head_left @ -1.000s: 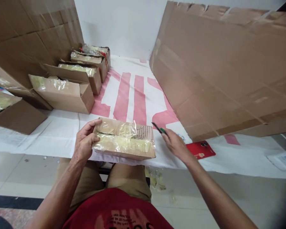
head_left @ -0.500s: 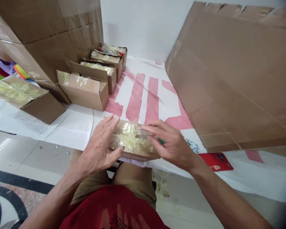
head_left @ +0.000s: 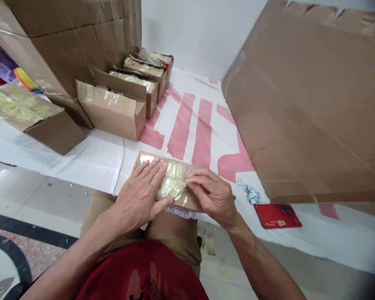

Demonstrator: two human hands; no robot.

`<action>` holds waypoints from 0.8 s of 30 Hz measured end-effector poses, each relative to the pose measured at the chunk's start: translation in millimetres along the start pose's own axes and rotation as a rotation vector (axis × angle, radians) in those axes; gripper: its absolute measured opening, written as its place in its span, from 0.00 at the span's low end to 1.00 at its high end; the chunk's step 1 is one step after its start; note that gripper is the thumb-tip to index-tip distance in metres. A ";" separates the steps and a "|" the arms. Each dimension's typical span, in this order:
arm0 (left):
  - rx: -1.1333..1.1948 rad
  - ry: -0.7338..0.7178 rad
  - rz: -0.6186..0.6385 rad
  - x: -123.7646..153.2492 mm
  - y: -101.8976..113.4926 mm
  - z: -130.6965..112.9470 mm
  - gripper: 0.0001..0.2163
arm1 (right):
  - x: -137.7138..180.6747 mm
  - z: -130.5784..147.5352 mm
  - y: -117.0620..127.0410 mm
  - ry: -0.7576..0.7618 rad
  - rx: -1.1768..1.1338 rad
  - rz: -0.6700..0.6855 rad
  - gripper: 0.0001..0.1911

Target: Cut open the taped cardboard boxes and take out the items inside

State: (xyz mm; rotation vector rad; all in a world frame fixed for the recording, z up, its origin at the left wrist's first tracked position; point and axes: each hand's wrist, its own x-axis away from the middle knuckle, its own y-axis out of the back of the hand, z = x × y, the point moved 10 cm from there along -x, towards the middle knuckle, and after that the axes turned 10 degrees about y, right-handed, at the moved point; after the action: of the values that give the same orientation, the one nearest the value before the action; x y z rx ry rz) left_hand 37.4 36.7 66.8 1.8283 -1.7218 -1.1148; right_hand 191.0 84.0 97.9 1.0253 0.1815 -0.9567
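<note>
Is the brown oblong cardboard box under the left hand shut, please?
Shut, it seems: translucent yellowish tape runs across the flat top of the box.

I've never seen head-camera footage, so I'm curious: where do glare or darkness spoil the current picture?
Head view: bright glare breaks up the clear tape on the box beneath the left hand; head view: a pale reflection streaks the floor at far left; head view: the right-hand corners darken, dimming the white cloth at its far right end.
</note>
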 end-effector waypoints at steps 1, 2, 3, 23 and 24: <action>-0.025 -0.019 -0.005 1.8 0.6 -1.3 0.33 | 3.9 -8.6 3.9 -0.069 -0.052 -0.066 0.08; -0.059 -0.036 -0.008 3.5 1.0 -2.4 0.34 | 8.2 -18.6 9.0 -0.139 -0.120 -0.152 0.07; -0.102 -0.052 -0.011 5.0 1.4 -3.2 0.34 | 13.3 -29.8 16.2 -0.202 -0.205 -0.265 0.06; 0.304 -0.062 -0.224 17.8 26.5 -82.8 0.05 | 86.1 -47.5 50.4 -0.539 -0.920 -0.776 0.11; 0.406 0.013 -0.157 18.4 15.9 -81.1 0.04 | 87.5 -42.1 47.1 -0.535 -0.910 -0.754 0.10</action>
State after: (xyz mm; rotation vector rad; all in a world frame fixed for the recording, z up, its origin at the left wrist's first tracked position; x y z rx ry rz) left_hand 87.4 -2.6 122.7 2.2376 -1.9331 -0.8481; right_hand 290.8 73.6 58.0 -0.1928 0.5151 -1.5746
